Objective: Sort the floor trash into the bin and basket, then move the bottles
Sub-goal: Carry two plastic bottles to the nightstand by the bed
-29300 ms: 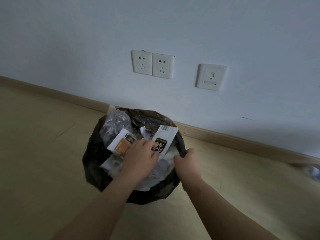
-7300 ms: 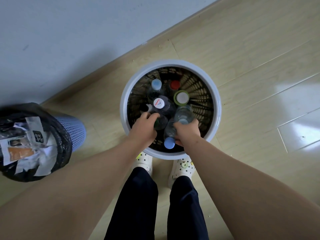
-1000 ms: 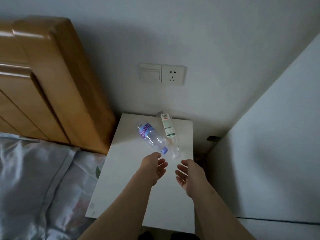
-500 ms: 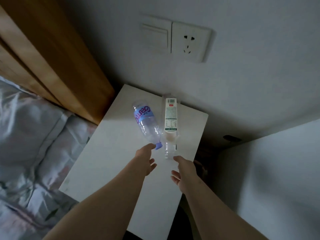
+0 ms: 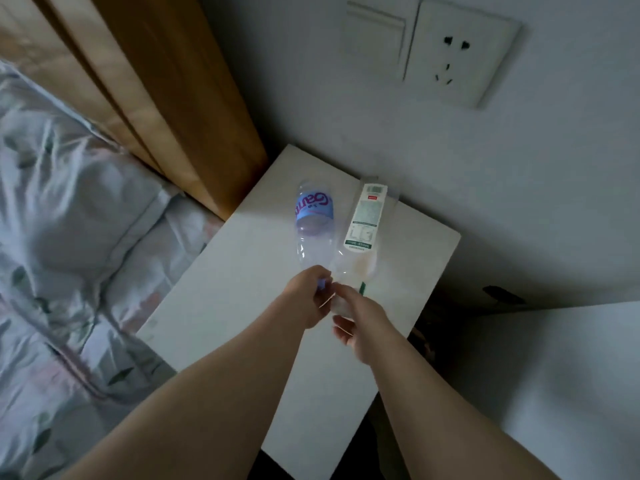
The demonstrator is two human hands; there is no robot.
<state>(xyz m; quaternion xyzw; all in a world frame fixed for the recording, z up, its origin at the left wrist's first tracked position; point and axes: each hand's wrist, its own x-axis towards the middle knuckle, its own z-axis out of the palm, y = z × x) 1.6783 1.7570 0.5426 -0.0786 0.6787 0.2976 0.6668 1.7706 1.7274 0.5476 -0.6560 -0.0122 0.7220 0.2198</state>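
Two clear bottles lay touching side by side on the white bedside table (image 5: 242, 306), bases toward 12 o'clock by the wall. The left hand (image 5: 306, 301) gripped the cap end of the blue-labelled bottle (image 5: 313, 220). The right hand (image 5: 360, 322) was wrapped round the neck of the white-labelled bottle (image 5: 365, 220), hiding its cap. A wooden headboard (image 5: 156, 81) stood at 10 o'clock, rumpled bedding (image 5: 69, 237) at 9, a wall socket (image 5: 457, 53) at 1 and a white panel (image 5: 554, 375) at 4.

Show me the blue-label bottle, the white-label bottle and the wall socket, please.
blue-label bottle (image 5: 313, 207): head view, on its blue label.
white-label bottle (image 5: 366, 220): head view, on its white label.
wall socket (image 5: 457, 53): head view, middle of its faceplate.
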